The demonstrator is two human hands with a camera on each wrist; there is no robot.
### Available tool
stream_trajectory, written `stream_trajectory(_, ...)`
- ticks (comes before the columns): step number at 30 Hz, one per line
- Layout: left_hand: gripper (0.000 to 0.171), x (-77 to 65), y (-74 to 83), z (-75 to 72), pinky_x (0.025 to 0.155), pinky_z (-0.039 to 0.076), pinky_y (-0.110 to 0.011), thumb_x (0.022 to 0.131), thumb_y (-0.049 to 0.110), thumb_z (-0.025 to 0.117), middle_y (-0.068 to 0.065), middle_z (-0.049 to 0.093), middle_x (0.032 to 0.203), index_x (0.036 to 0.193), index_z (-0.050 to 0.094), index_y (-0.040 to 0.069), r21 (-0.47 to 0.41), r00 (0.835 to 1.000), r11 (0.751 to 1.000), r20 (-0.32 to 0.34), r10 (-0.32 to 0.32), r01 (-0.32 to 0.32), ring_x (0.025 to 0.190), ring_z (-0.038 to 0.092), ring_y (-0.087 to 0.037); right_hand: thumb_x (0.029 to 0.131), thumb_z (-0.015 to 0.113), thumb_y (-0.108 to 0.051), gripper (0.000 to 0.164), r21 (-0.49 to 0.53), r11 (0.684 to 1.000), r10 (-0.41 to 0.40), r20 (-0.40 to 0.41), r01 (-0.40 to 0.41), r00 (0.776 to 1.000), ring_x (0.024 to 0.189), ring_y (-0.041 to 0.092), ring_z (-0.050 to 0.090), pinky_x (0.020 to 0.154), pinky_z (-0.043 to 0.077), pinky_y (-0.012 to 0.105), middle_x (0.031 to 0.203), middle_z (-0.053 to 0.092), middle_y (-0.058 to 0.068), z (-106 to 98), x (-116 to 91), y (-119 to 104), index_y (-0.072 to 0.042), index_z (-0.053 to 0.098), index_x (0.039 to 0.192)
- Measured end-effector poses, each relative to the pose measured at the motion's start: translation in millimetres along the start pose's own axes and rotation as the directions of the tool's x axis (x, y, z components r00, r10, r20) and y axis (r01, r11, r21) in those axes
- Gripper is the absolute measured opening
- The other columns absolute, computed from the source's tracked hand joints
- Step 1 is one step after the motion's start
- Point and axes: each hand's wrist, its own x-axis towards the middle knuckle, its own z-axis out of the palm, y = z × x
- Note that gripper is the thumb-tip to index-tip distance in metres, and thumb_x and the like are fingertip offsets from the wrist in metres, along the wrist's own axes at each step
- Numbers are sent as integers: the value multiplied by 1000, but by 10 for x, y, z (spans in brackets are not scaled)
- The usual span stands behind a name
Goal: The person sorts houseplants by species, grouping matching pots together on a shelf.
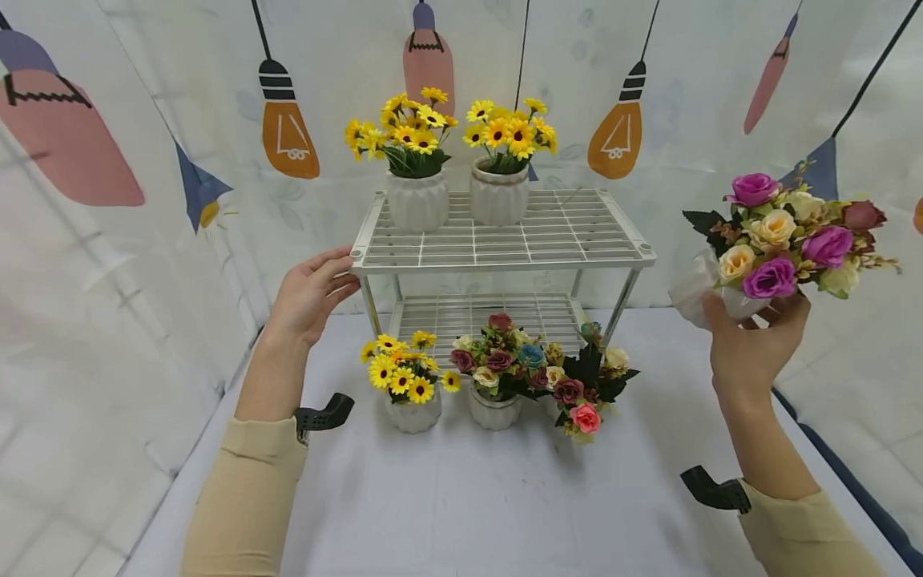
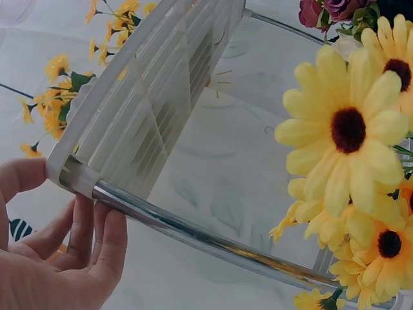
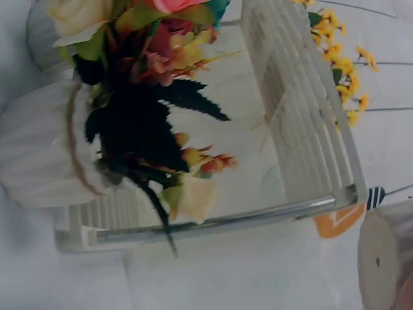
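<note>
A white two-tier wire rack (image 1: 505, 264) stands on the table. My left hand (image 1: 310, 292) grips the left front corner of its upper shelf; in the left wrist view, fingers (image 2: 110, 252) lie below the corner by the metal leg. Off to the right of the rack, my right hand (image 1: 757, 353) holds up a white flowerpot (image 1: 699, 288) of purple, cream and dark red artificial roses (image 1: 771, 232), tilted. The pot's base (image 3: 379, 261) shows at the right edge of the right wrist view. Two white pots of yellow flowers (image 1: 418, 200) (image 1: 500, 196) stand on the upper shelf.
Before the rack, a pot of yellow flowers (image 1: 413, 415), a pot of mixed roses (image 1: 495, 410) and a third rose arrangement (image 1: 586, 417) stand in a row on the white tablecloth (image 1: 469, 497). A curtain printed with light bulbs (image 1: 288, 132) hangs behind.
</note>
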Motion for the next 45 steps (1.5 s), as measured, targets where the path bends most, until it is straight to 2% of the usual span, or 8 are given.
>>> stream_trajectory(3, 58, -7, 2, -5, 96, 52, -25, 102, 27, 69, -8, 63, 128, 148, 51, -2, -3, 1000, 1000, -4, 2, -2, 110, 62, -21, 86, 83, -9, 77, 27, 999, -19, 18, 18, 1000, 114, 10, 44, 91, 46, 27, 135, 46, -2, 85, 39, -103, -15, 39, 149)
stream_trajectory(10, 57, -2, 11, 2, 95, 53, -25, 102, 27, 69, -9, 63, 128, 147, 52, -2, -7, 1000, 1000, -2, 2, -2, 110, 61, -22, 87, 82, -14, 74, -9, 996, -85, 83, 86, 993, 113, 9, 45, 88, 45, 26, 133, 47, -3, 253, 165, -241, -15, 41, 148)
stream_trajectory(15, 57, 5, 20, 2, 95, 53, -24, 102, 27, 69, -8, 63, 126, 147, 52, -3, -2, 1000, 1000, -5, 4, -4, 107, 62, -20, 85, 82, -11, 73, 32, 993, -119, 105, 116, 987, 113, 11, 46, 89, 47, 27, 132, 48, -1, 335, 282, -300, -14, 43, 146)
stream_trajectory(22, 57, 11, 18, -12, 96, 52, -26, 101, 28, 69, -6, 64, 125, 147, 52, -2, 5, 1000, 1000, -6, 9, -9, 107, 62, -20, 82, 86, -10, 77, 114, 992, -68, 127, 54, 990, 113, 12, 48, 94, 50, 29, 129, 48, 1, 501, 391, -395, -14, 44, 146)
stream_trajectory(26, 57, 6, 13, -25, 95, 52, -26, 101, 27, 70, -7, 64, 126, 146, 53, -2, -1, 1000, 1000, -9, 6, -6, 107, 62, -20, 80, 89, -12, 78, 109, 993, -53, 168, 35, 984, 110, 12, 49, 92, 51, 28, 125, 48, 1, 657, 441, -433, -13, 46, 144)
stream_trajectory(31, 56, -1, 9, -25, 95, 53, -25, 101, 27, 70, -12, 62, 132, 146, 53, -3, -10, 1000, 1000, -4, 1, -1, 108, 62, -19, 82, 89, -22, 79, 23, 999, -43, 232, 39, 972, 108, 10, 50, 90, 52, 27, 123, 49, -1, 876, 470, -504, -14, 44, 146)
stream_trajectory(38, 57, -6, -2, -28, 95, 52, -26, 101, 27, 70, -3, 66, 120, 145, 53, -3, -28, 1000, 1000, 7, 0, 0, 107, 62, -19, 79, 91, -31, 84, -38, 999, 39, 330, -28, 943, 104, 12, 51, 88, 52, 28, 120, 48, -1, 1202, 499, -578, -16, 42, 145)
stream_trajectory(45, 66, 3, -17, -23, 94, 53, -24, 97, 30, 74, -2, 67, 118, 149, 49, -4, -8, 1000, 1000, 10, 5, -5, 106, 63, -18, 78, 92, -33, 87, -143, 989, 100, 378, -49, 920, 112, 15, 52, 89, 52, 29, 129, 48, 4, 1480, 485, -628, -16, 40, 146)
